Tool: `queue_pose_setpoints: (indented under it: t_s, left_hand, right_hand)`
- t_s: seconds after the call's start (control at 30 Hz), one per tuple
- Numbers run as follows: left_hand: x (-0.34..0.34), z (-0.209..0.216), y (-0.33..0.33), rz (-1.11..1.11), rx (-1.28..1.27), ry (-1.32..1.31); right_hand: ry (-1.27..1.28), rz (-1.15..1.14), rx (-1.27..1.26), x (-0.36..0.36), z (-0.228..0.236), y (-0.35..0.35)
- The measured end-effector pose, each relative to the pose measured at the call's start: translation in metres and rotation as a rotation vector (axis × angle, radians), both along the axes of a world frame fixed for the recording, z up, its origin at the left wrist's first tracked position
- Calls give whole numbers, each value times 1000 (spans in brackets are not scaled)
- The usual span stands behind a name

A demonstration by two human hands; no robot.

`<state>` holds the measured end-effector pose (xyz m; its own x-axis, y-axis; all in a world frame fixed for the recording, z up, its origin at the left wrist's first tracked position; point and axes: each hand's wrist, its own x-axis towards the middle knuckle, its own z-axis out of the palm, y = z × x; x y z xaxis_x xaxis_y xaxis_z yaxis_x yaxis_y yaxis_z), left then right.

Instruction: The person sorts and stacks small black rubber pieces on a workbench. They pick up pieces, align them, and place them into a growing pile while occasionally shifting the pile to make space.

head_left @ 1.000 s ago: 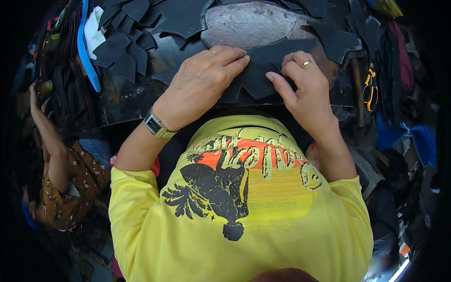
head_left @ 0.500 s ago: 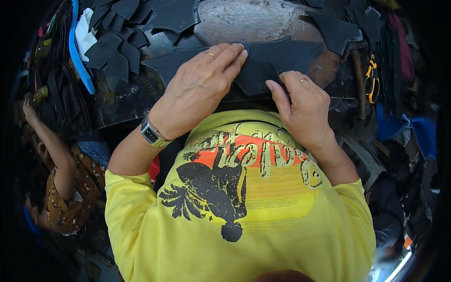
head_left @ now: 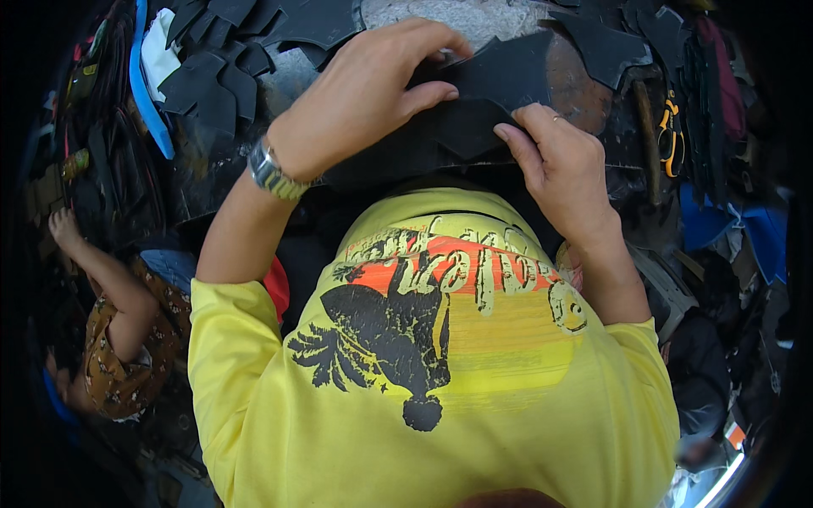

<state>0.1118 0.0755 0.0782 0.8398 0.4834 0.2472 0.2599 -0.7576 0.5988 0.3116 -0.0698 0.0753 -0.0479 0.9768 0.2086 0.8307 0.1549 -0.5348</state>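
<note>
Head view: on the worktop (head_left: 207,169), a small black sheet (head_left: 472,129) lies just left of the right hand (head_left: 563,161), whose grip appears to pinch its right corner; the left hand (head_left: 360,89), spread, meets a larger black sheet (head_left: 508,72) slanting far right.

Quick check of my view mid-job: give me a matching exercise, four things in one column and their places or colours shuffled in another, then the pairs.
Things
1. Right hand
2. Wristwatch
3. Long curved strip
4. Tool with looped handles

Places and colours
A. Bright blue, toward the picture's left side
B. Thumb and index finger at the edge of a black piece
C. Yellow-orange, just right of a wooden handle
D. Silver-coloured, on the left wrist

Pairs: 1-B, 2-D, 3-A, 4-C
</note>
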Motion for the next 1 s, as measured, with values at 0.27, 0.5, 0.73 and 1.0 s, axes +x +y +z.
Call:
queue_pose_setpoints:
  t_s: [0.27, 0.5, 0.73, 1.0]
  left_hand:
    - [8, -10, 15, -270, -630, 26]
    - [-1, -14, -6, -183, -687, -58]
    - [-7, -1, -18, -97, -799, -59]
    - [-3, -6, -43, 96, -622, -254]
  right_hand:
    - [119, -36, 10, 5, -4, -1]
    - [409, -169, -124, -2, 0, -7]
    - [860, -285, -257, -3, -3, -6]
    - [1047, -328, -269, -8, -6, -2]
